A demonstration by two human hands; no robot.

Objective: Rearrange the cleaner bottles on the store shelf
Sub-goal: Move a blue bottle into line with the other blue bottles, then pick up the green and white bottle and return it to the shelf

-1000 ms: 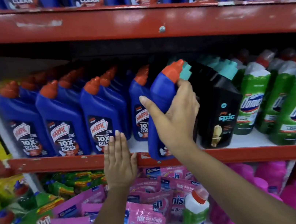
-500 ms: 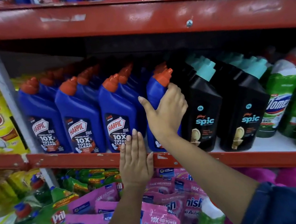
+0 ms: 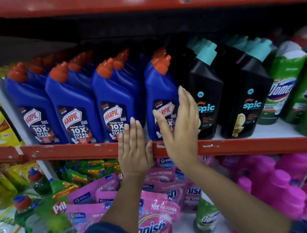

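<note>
- The blue bottle [image 3: 160,95] in play stands upright at the front edge of the middle shelf [image 3: 252,144], fourth in the front row of blue ones, label facing out, its orange cap [image 3: 162,65] tipped toward the black bottle [image 3: 208,96] just beside it on the right.
- By the look of it, this is a full, rigid plastic bottle: some weight to it, stiff walls, a smooth glossy skin that could slide in a loose grip. Not fragile, but tall and narrow, so a shove up high would likely tip it.
- Best hold, I'd say, is around the waist at label height, thumb on one flank and fingers on the other, or on the angled neck below the cap.
- Right hand [image 3: 179,124] is spread flat, fingers together and straight, thumb splayed, palm in front of the bottle's lower label. It grips nothing; whether the palm actually touches the plastic I cannot tell.
- Left hand [image 3: 134,151] is flat too, fingers extended and closed side by side, lying over the shelf's red front lip with fingertips up at the base of the third blue bottle [image 3: 115,102]. Holding nothing.
- Further out along the shelf: two more blue bottles toward the left end, green bottles [image 3: 286,80] toward the right end.
</note>
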